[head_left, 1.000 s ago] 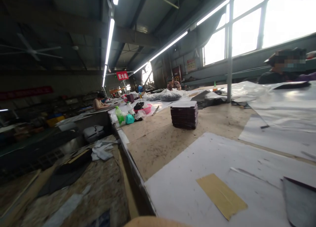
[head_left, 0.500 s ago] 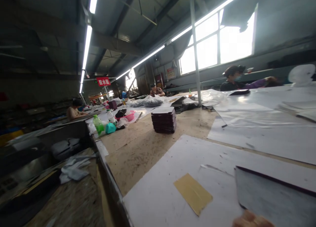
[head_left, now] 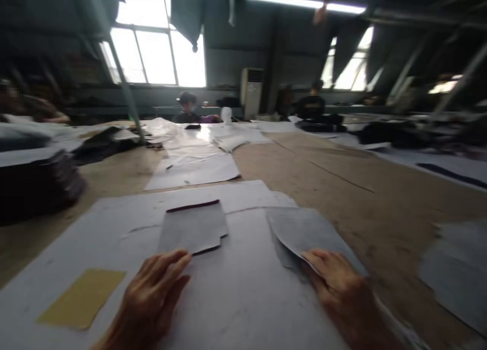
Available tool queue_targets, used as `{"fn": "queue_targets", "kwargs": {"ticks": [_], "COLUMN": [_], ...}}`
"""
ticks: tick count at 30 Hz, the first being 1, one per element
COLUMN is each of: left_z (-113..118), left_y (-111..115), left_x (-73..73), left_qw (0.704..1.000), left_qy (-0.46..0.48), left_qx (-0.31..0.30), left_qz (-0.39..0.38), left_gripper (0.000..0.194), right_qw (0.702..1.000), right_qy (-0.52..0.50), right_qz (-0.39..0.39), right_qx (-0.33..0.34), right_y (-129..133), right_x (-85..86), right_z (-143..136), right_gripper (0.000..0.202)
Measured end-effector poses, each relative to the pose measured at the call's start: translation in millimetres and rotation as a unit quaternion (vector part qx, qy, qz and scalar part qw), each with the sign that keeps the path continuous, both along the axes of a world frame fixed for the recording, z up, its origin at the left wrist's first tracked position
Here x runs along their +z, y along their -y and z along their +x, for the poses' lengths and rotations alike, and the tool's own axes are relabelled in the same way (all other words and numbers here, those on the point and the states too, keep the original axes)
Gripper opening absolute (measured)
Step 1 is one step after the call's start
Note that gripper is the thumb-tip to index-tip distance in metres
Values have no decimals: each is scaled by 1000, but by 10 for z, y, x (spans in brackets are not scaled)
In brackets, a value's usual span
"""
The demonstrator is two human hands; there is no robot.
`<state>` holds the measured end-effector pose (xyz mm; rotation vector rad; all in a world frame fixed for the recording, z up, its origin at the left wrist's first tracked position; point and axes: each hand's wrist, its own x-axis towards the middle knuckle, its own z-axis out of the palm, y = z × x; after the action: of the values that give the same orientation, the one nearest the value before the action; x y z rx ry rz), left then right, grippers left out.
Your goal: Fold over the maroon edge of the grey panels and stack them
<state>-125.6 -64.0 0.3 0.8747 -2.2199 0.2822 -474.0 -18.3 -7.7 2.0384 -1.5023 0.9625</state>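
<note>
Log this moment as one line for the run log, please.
left hand flat, fingertips at grey piece | right hand on second grey piece | white sheet under both

Centre, between hands: bare white sheet (head_left: 243,289), open passage.
Left edge: dark stack (head_left: 36,187) blocks.
Right half: bare brown tabletop (head_left: 342,182), free.
Lower right: grey pieces (head_left: 456,274) lie flat.

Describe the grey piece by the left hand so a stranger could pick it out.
On the white sheet covering the near table, look just beyond the left hand. The grey piece lies flat there. Unlike the grey piece under the right hand, it has a dark far edge and a notched corner.
</note>
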Motion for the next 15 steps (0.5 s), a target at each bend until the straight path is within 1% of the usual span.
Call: {"fn": "queue_targets", "kwargs": {"ticks": [1, 3, 5, 6, 8, 9, 12, 13, 15], "left_z": [53, 97, 28, -63, -357, -550, -1173, -1354, -1626], "left_y": [45, 96, 90, 79, 73, 86, 196, 247, 349], "left_x": [-19, -32, 2, 32, 104, 141, 220, 226, 202], "left_qw": [1000, 997, 992, 988, 981, 974, 957, 956, 957], "left_qy": [8, 31, 63, 77, 91, 102, 116, 110, 99], "left_qx": [-26, -74, -112, -129, -168, -196, -241, -235, -187], "left_qz": [-6, 0, 13, 20, 36, 42, 111, 139, 198], "left_gripper": [29, 30, 31, 31, 32, 32, 30, 29, 25], "right_qw": [1000, 998, 995, 994, 992, 992, 993, 993, 993], "right_qy": [4, 39, 67, 79, 96, 101, 102, 102, 105], "right_qz": [13, 23, 18, 19, 22, 24, 33, 37, 44], "right_qx": [-19, -50, -72, -76, -74, -71, -56, -51, -42], "right_y": [-41, -36, 1, 11, 10, 2, -20, -25, -36], "right_x": [2, -1, 7, 15, 31, 38, 48, 46, 39], "right_z": [-30, -21, 28, 53, 85, 89, 76, 70, 69], "right_gripper": [27, 27, 25, 25, 24, 24, 24, 24, 24]}}
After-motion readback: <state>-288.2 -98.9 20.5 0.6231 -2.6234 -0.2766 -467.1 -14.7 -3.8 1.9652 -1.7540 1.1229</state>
